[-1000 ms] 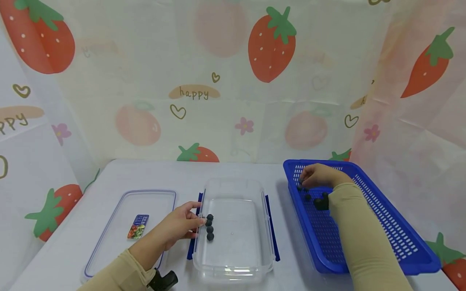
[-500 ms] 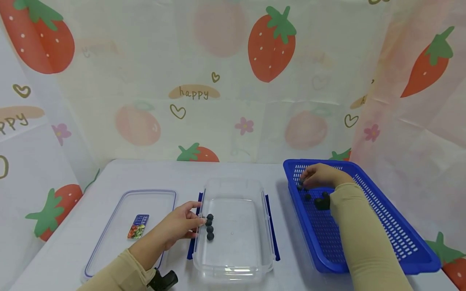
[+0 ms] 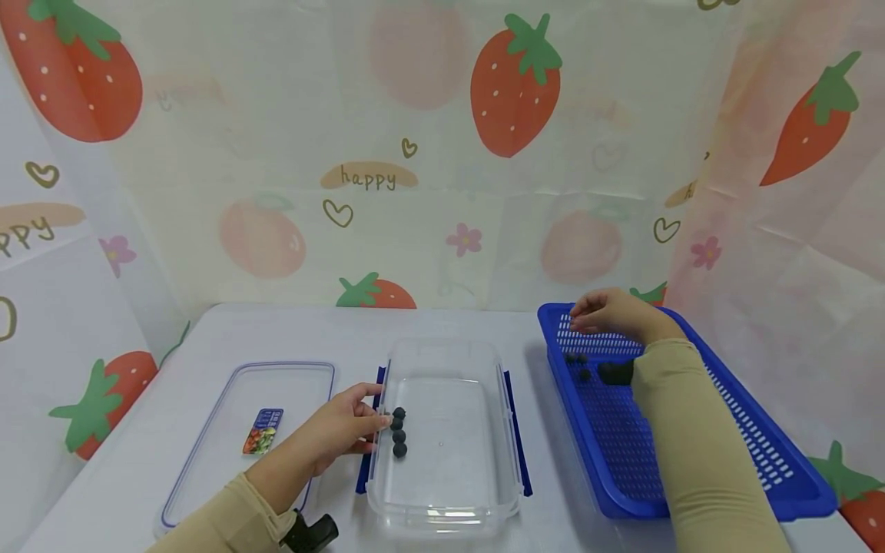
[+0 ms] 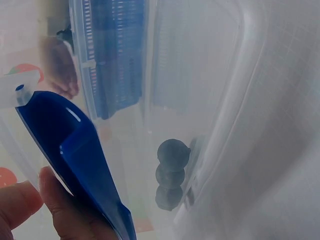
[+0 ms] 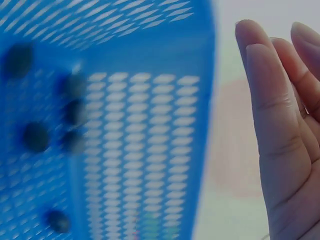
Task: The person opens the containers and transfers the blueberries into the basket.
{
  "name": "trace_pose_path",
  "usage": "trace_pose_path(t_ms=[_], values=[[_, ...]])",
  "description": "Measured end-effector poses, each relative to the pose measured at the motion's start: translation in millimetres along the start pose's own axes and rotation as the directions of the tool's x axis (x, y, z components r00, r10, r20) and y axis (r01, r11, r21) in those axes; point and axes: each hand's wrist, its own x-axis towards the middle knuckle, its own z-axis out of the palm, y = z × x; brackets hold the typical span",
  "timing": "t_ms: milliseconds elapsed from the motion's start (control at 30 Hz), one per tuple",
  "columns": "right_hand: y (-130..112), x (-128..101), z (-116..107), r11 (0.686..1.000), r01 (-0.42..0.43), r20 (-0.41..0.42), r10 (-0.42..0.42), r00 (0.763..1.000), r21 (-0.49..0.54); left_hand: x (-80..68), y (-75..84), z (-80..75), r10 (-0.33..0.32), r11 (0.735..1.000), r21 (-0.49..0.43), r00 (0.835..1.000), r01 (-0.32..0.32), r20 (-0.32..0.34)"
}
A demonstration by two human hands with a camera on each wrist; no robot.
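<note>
My left hand (image 3: 343, 426) grips the left wall of a clear plastic box (image 3: 449, 518), thumb over the rim by a blue latch (image 4: 82, 145). Several dark blueberries (image 3: 399, 436) lie in a row inside along that wall. Over the back left corner of a blue basket (image 3: 625, 507), my right hand (image 3: 615, 313) hovers above more blueberries (image 3: 585, 375). In the right wrist view its fingers are bent loosely, with a gap between the tips and nothing seen in it. Several blueberries (image 5: 36, 137) rest on the basket floor, apart from the hand.
On the table left of the box lies a clear lid (image 3: 207, 461) with a blue seal and a small printed label (image 3: 263, 431). A second blue latch (image 3: 518, 438) sticks out from the box's right side. A strawberry-print curtain (image 3: 442, 153) stands behind the table.
My right hand has risen from the blueberries in the basket's back left corner and now hangs above them. The left hand and the box have stayed in place.
</note>
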Motion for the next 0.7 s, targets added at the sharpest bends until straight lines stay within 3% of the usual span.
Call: trace_pose_path(t_ms=[333,700], values=[[-53,10,20,0.992,0.126,0.03,-0.127,0.992,0.005,-0.5,-0.8,-0.5,0.004,1.0,-0.004,1.0,-0.004,-0.001],[-90,35,78,0.985,0.171,0.121,-0.168,0.978,-0.018,-0.8,0.0,-0.4,0.003,1.0,-0.001,1.0,-0.003,0.004]])
